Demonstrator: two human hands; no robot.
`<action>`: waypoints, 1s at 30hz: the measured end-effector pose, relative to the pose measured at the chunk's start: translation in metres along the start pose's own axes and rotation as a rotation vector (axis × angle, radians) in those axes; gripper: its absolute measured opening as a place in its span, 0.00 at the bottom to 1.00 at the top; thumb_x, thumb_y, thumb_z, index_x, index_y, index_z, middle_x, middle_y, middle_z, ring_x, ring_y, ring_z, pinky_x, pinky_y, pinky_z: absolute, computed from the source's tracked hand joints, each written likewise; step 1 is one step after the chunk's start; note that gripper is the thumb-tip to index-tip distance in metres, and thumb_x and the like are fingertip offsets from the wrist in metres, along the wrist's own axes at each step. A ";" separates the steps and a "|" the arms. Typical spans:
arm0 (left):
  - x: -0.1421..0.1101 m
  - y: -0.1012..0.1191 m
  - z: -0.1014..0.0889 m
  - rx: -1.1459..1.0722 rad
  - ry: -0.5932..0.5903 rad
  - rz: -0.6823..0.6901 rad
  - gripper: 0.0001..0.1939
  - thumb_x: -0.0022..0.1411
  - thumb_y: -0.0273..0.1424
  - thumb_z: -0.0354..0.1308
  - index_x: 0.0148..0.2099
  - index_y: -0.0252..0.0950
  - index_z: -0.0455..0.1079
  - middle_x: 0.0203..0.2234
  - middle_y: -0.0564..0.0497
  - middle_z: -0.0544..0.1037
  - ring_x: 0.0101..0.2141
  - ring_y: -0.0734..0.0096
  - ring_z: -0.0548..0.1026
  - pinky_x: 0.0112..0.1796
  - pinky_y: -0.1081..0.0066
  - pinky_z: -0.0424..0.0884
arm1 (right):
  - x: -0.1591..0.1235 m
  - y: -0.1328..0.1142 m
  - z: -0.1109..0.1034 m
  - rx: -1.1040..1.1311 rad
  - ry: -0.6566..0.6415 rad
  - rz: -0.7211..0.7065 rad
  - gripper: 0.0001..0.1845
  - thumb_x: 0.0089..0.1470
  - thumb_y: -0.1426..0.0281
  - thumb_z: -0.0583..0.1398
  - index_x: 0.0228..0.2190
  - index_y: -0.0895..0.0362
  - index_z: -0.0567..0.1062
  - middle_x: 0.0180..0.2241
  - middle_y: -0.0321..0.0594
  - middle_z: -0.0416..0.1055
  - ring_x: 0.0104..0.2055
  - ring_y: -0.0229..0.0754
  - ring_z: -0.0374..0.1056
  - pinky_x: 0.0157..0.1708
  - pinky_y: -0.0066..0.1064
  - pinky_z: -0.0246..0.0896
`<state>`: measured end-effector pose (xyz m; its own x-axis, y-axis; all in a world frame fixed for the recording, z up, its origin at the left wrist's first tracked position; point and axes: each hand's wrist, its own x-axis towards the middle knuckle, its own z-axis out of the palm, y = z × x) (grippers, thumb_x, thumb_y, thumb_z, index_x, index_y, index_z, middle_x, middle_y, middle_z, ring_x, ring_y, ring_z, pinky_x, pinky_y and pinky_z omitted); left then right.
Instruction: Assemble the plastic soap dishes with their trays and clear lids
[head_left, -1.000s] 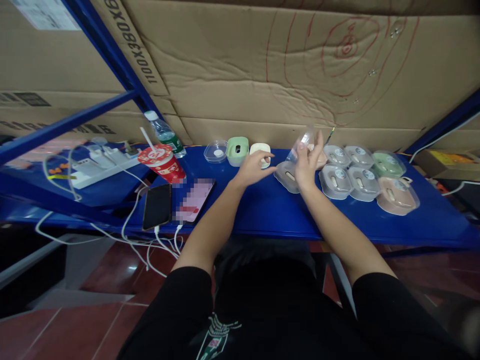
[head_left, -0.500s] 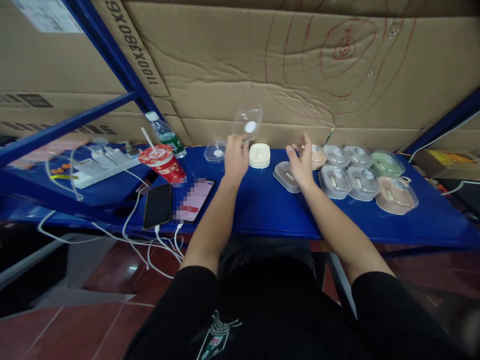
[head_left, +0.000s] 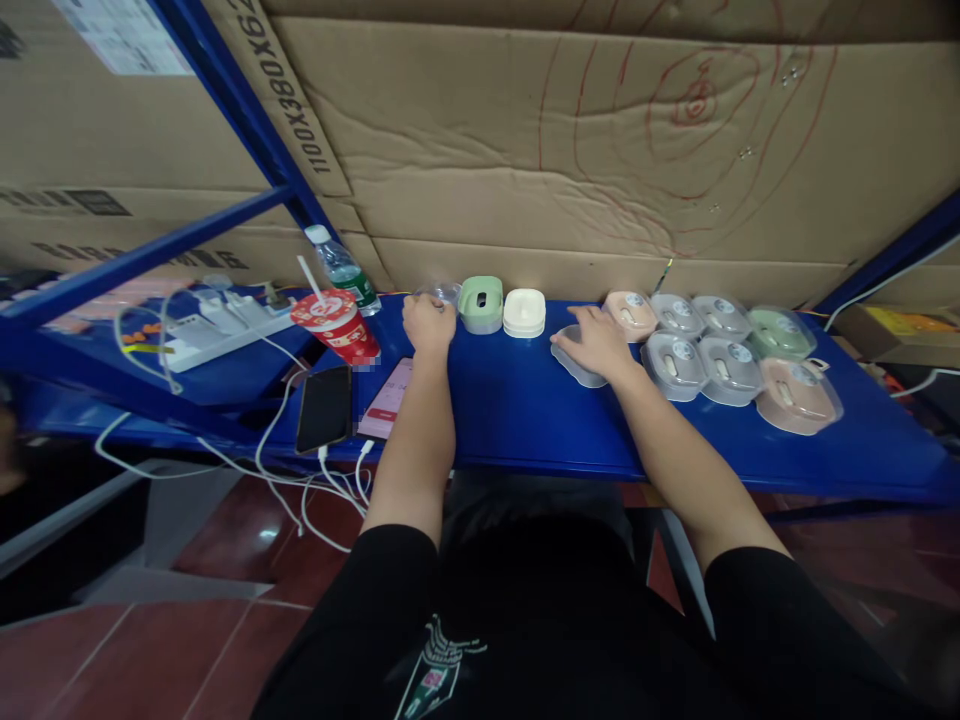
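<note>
At the back left, my left hand (head_left: 430, 322) is curled over a clear plastic lid (head_left: 442, 292), low at the table. Its fingers largely hide the lid, and I cannot tell whether the lid rests on the similar one seen there before. My right hand (head_left: 596, 342) reaches over a grey lid (head_left: 577, 360) with a clear edge; thumb and fingers are apart and seem to touch its top. Between the hands stand a green container (head_left: 480, 305) with a dark slot and a small stack of cream-coloured lids (head_left: 524, 314).
Several lidded containers (head_left: 727, 368) in grey, green and pink stand in rows at the right. To the left are a red cup (head_left: 335, 325) with a straw, a water bottle (head_left: 345, 272) and two phones (head_left: 324, 410) on cables. A cardboard wall (head_left: 450, 150) rises behind the blue table (head_left: 525, 430).
My left hand carried the clear lid from the right, raised it, then lowered it at the back left. My right hand let go of that lid and came down over the grey lid.
</note>
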<state>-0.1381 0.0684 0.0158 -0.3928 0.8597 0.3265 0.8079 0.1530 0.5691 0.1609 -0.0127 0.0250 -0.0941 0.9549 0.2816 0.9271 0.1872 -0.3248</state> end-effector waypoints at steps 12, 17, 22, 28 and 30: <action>0.004 -0.009 0.003 -0.026 -0.090 -0.012 0.17 0.66 0.30 0.60 0.55 0.40 0.78 0.67 0.40 0.69 0.60 0.46 0.76 0.61 0.51 0.71 | -0.001 0.005 0.008 -0.124 -0.226 0.001 0.48 0.53 0.49 0.69 0.70 0.53 0.67 0.73 0.55 0.61 0.70 0.73 0.62 0.63 0.64 0.65; -0.005 0.010 -0.003 -0.076 0.055 0.062 0.19 0.69 0.32 0.58 0.60 0.40 0.75 0.66 0.39 0.69 0.62 0.51 0.75 0.60 0.59 0.72 | 0.002 0.006 0.011 -0.021 -0.134 -0.013 0.46 0.53 0.52 0.68 0.69 0.52 0.68 0.70 0.54 0.65 0.68 0.71 0.64 0.64 0.64 0.65; -0.040 0.049 0.009 -0.287 -0.122 0.486 0.13 0.74 0.33 0.55 0.54 0.38 0.77 0.51 0.45 0.83 0.54 0.60 0.79 0.58 0.63 0.72 | 0.006 0.004 0.009 0.132 0.097 0.014 0.45 0.56 0.52 0.66 0.69 0.56 0.65 0.69 0.56 0.65 0.70 0.66 0.62 0.68 0.60 0.61; -0.097 0.079 0.031 -0.394 -0.569 0.926 0.08 0.69 0.36 0.61 0.47 0.40 0.78 0.43 0.47 0.82 0.40 0.63 0.80 0.47 0.62 0.76 | 0.014 0.013 0.012 0.242 0.385 0.109 0.42 0.66 0.52 0.57 0.73 0.56 0.57 0.69 0.60 0.63 0.72 0.60 0.59 0.69 0.59 0.57; -0.104 0.081 0.037 -0.432 -0.575 0.938 0.10 0.68 0.38 0.64 0.48 0.40 0.76 0.44 0.46 0.81 0.37 0.65 0.78 0.44 0.62 0.76 | 0.018 0.017 0.017 0.270 0.420 0.148 0.41 0.68 0.50 0.54 0.74 0.54 0.55 0.70 0.59 0.61 0.73 0.60 0.58 0.68 0.59 0.58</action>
<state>-0.0156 0.0092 -0.0001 0.6194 0.6582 0.4279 0.4160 -0.7374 0.5321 0.1688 0.0111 0.0096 0.2363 0.8111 0.5350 0.7876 0.1626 -0.5944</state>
